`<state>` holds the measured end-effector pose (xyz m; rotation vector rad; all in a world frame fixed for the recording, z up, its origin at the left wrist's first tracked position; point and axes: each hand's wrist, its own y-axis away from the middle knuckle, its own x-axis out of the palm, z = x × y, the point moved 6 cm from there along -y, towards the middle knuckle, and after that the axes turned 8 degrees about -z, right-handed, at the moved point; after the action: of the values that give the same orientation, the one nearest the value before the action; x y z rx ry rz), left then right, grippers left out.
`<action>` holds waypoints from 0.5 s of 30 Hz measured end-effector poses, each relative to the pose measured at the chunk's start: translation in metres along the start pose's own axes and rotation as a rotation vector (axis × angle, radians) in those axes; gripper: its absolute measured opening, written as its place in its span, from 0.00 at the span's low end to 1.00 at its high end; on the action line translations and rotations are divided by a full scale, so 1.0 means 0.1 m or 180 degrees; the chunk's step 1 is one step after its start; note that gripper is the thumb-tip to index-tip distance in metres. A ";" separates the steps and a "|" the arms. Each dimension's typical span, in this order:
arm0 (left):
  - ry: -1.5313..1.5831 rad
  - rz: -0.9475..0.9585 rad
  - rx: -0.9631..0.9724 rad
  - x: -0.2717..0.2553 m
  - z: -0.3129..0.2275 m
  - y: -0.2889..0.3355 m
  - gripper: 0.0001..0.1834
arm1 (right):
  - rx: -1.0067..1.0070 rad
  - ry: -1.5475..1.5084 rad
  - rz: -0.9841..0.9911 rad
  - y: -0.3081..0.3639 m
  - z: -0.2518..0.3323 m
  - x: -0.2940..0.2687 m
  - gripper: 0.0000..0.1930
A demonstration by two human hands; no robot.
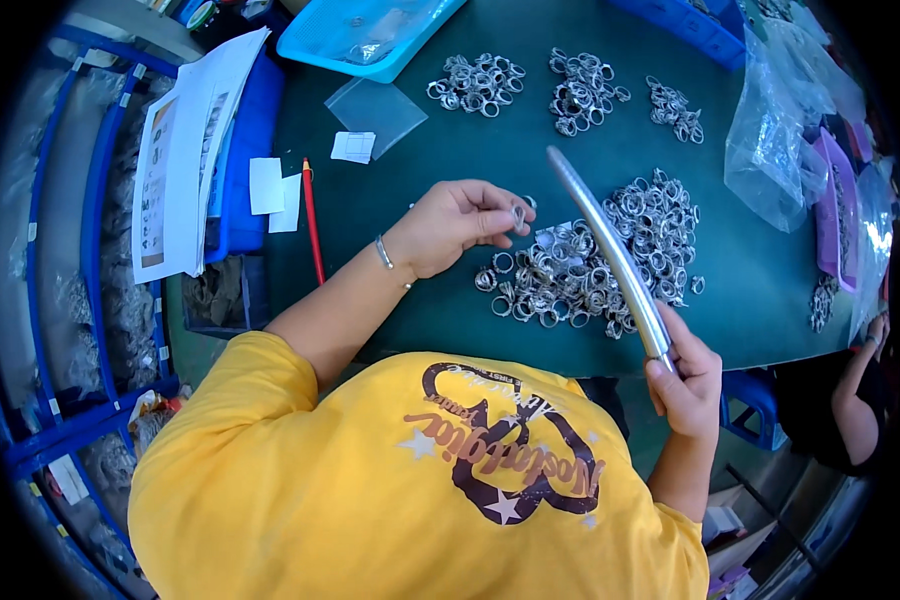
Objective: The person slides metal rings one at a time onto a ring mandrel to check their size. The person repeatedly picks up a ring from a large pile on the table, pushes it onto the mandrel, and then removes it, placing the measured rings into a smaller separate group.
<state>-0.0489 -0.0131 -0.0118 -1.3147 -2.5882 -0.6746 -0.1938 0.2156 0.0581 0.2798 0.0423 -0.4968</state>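
Note:
Between the thumb and fingers of my left hand (460,222) is a silver ring (518,217), held just above the table. My right hand (688,372) grips the lower end of a ring mandrel (610,245), a long tapered metal rod. The mandrel slants up and to the left, its narrow tip apart from the ring. Below it and around it spreads a large heap of silver rings (660,235) on the green table (410,330). A small white paper lies partly covered among those rings.
Three smaller ring piles (478,84) lie along the far side. A light-blue tray (345,35), a red pencil (313,220) and paper slips (354,146) are at the left. Plastic bags (770,130) and a pink basket (836,210) stand right, near another person's arm (856,400).

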 end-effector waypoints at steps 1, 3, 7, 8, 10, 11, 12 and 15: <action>0.0510 0.0086 -0.0063 -0.04 0.02 -0.01 0.07 | -0.0241 0.0334 -0.0011 0.02 -0.04 -0.03 0.27; 0.1007 0.0155 -0.0116 -0.06 0.03 -0.02 0.10 | -0.0503 0.0633 0.0198 0.04 0.01 0.03 0.26; 0.1334 0.0040 0.0225 -0.09 -0.01 -0.02 0.18 | -0.1030 0.1182 0.0283 0.02 0.04 0.11 0.26; 0.1185 0.0110 0.0338 -0.04 -0.03 0.00 0.19 | -0.1181 0.1227 0.0238 0.01 0.09 0.16 0.25; 0.0727 0.0323 0.0501 0.08 -0.06 0.06 0.22 | -0.1164 0.1269 0.0283 -0.01 0.11 0.23 0.25; 0.0402 0.0442 0.0542 0.17 -0.06 0.09 0.24 | -0.1162 0.1272 0.0360 -0.03 0.11 0.27 0.25; 0.0481 0.0536 0.0332 0.26 -0.04 0.12 0.26 | -0.1134 0.1267 0.0442 -0.05 0.15 0.31 0.25; 0.0834 0.0505 0.0418 0.23 0.00 0.12 0.27 | -0.1204 0.1314 0.0459 -0.07 0.16 0.33 0.25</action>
<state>-0.0536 0.0095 0.0001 -1.2795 -2.2542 -0.5939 -0.1686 0.1899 0.0676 0.0096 0.5095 -0.2732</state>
